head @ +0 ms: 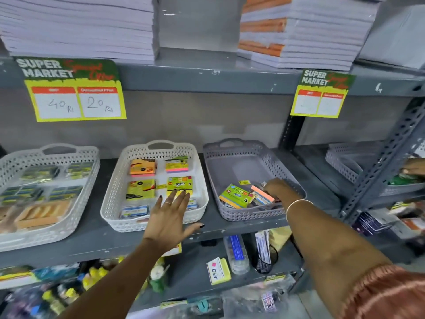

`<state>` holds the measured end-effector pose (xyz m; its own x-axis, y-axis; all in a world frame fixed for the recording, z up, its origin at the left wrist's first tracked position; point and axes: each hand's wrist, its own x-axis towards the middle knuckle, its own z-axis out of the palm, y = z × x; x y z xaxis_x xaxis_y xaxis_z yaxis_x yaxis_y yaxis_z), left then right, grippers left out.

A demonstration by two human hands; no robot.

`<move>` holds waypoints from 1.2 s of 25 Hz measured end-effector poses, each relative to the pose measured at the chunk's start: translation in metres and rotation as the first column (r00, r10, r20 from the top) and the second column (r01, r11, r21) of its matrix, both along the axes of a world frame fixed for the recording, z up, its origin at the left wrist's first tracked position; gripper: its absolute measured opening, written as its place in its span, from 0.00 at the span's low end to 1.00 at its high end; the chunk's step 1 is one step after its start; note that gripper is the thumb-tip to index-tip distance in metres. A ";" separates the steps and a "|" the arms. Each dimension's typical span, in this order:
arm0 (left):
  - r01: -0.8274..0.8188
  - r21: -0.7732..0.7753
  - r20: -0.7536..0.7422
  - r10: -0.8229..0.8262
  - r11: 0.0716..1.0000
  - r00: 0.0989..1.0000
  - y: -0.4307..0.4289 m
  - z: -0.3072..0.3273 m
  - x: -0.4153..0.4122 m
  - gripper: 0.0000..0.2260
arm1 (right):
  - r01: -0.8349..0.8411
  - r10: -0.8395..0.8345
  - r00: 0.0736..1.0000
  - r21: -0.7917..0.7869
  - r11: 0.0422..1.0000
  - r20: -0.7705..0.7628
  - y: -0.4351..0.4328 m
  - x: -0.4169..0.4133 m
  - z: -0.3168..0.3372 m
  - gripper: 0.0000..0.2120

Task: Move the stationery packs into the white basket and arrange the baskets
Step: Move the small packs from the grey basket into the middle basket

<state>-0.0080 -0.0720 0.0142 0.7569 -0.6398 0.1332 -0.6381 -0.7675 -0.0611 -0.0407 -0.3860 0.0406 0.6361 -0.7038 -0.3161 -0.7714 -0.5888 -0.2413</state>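
A white basket (115,194) stands mid-shelf holding several sticky-note packs, among them an orange one (142,167) and a yellow-green one (140,189). My left hand (171,215) is spread flat over its front right corner, fingers apart, holding nothing. To the right stands a grey basket (230,162) with a few packs at its front, including a green-yellow pack (236,195) and a pink-orange pack (262,193). My right hand (277,188) reaches into the grey basket over those packs, with its fingers curled down among them; whether it grips one is hidden.
Another white basket (69,217) with packaged goods sits at the left. A further grey basket (340,162) lies behind the slotted upright (386,162) at right. Paper stacks (78,26) fill the upper shelf. Price signs (73,90) hang from its edge. Mixed stationery crowds the lower shelf.
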 end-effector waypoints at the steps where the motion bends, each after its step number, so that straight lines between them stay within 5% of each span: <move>1: -0.002 -0.006 -0.001 0.002 1.000 1.000 0.001 -0.001 0.000 0.42 | 0.012 -0.012 1.000 0.001 1.000 -0.001 -0.001 0.002 -0.001 0.28; 5: 0.008 -0.025 0.064 -0.006 1.000 0.998 0.000 -0.002 0.000 0.47 | 0.074 -0.075 0.997 -0.069 0.995 -0.010 0.002 0.004 0.000 0.20; 11: 0.112 -0.014 0.090 -0.111 0.994 0.990 0.012 0.009 0.003 0.47 | 0.126 -0.108 0.980 -0.101 0.987 0.165 0.034 0.027 0.032 0.30; 15: -0.016 -0.038 0.102 0.020 0.999 0.995 0.076 0.015 0.018 0.38 | -0.052 0.098 0.950 -0.159 0.986 0.297 0.088 0.077 0.063 0.33; 22: -0.380 -0.057 0.124 0.384 0.923 0.915 0.255 0.022 0.049 0.41 | -0.395 0.410 0.800 -0.129 0.910 0.438 0.285 0.174 0.084 0.28; 30: -0.406 -0.077 0.082 0.411 0.911 0.908 0.319 -0.013 0.057 0.43 | -0.706 0.695 0.621 -0.127 0.697 0.361 0.445 0.220 0.024 0.26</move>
